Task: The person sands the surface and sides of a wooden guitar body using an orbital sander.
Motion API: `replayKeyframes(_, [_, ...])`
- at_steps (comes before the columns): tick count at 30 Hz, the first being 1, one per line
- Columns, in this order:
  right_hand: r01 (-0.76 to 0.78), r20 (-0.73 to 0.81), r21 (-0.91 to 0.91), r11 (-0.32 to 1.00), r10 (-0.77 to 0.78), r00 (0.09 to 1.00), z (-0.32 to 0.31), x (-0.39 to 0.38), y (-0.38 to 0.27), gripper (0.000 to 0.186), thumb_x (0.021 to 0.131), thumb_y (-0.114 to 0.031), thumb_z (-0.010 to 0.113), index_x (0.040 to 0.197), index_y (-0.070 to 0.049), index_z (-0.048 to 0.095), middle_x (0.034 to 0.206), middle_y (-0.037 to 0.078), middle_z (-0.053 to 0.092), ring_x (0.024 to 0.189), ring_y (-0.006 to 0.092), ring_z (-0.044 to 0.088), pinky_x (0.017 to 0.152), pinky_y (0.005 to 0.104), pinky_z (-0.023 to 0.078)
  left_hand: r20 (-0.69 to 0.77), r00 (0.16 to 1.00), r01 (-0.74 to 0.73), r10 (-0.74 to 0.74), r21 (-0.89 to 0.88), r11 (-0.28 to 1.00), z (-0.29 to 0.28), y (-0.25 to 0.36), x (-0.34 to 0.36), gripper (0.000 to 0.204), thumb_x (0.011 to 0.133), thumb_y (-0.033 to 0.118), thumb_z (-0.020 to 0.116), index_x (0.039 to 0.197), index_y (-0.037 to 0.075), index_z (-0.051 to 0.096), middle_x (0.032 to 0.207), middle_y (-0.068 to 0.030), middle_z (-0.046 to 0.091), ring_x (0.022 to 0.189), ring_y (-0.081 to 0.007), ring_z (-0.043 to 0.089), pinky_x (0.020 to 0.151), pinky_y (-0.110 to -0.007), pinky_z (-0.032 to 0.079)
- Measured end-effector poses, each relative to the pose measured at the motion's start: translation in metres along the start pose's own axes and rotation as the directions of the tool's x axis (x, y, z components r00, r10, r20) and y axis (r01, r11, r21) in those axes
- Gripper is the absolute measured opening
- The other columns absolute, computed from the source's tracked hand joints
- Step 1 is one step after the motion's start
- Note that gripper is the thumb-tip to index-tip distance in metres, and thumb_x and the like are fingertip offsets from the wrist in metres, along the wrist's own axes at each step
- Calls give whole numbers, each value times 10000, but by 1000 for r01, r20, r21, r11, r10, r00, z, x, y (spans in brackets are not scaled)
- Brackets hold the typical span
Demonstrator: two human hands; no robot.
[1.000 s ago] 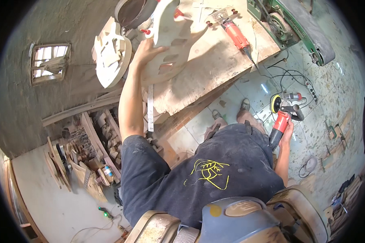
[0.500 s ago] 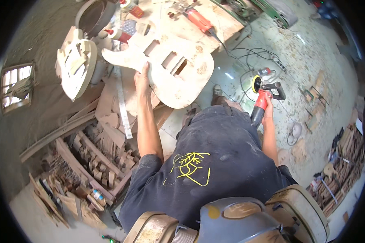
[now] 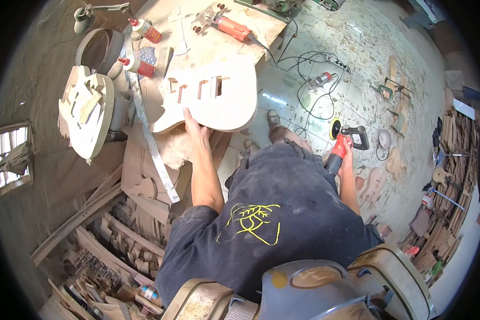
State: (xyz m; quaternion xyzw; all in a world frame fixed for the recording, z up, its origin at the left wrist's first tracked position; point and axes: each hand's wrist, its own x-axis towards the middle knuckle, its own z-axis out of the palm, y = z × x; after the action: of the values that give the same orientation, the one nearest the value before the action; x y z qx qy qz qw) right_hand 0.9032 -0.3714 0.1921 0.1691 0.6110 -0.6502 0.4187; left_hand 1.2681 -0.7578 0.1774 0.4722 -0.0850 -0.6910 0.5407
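My left hand [image 3: 197,131] grips the near edge of a pale wooden electric guitar body [image 3: 237,109], thumb on top and fingers hidden beneath. Rectangular pockets are cut in its face. It is tilted over the corner of the workbench [image 3: 197,26]; I cannot tell whether it rests there. Off to the right, my right hand [image 3: 348,159] is closed round a red and black handheld power sander [image 3: 340,146]. Its round yellow-edged pad [image 3: 335,128] faces left, and a black side handle [image 3: 361,138] sticks out to the right. The sander is apart from the guitar body.
Glue bottles [image 3: 139,67], a long metal ruler [image 3: 153,152] and an orange power tool [image 3: 233,29] lie on the bench. Another guitar body [image 3: 85,120] is at left. Cables [image 3: 304,101] cross the floor. Wood offcuts [image 3: 128,256] fill a rack at lower left.
The guitar body has turned and tilted in my left hand, and its blotchy patches no longer show. My right hand still holds the sander, a little lower in view. The whole view has shifted.
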Motion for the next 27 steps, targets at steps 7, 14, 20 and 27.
replayKeyframes(7, [32,-66,117,993,-24,998,-39,-21,44,397,950,-465,689,1124,-113,629,815,42,637,628,191,633,568,340,570,-26,1000,8,-9,-22,1000,-29,8,16,561,1059,472,528,1455,76,504,1422,-86,591,1262,-287,592,1043,-488,524])
replayKeyframes(14, [45,-38,132,990,-40,998,-60,-24,53,439,928,-487,708,1114,-98,622,784,51,633,611,200,642,561,342,569,-18,999,-51,51,-10,999,-63,-1,43,608,1079,467,475,1472,3,465,1477,-140,548,1326,-332,542,1111,-500,466])
replayKeyframes(20, [33,-69,109,993,-26,997,-56,-26,27,388,925,-427,726,1102,-101,614,817,39,629,663,178,626,628,328,547,-77,996,-13,39,316,949,-84,10,60,672,1089,472,450,1495,-61,407,1494,-164,527,1336,-351,542,1123,-502,461])
replayKeyframes(27, [70,-126,137,988,-52,991,-101,7,-13,444,919,-456,733,1152,-99,610,825,55,627,640,199,645,587,338,561,-246,967,78,61,519,851,-96,21,43,596,1003,402,665,1276,-115,552,1174,-187,658,923,-275,680,871,-434,588])
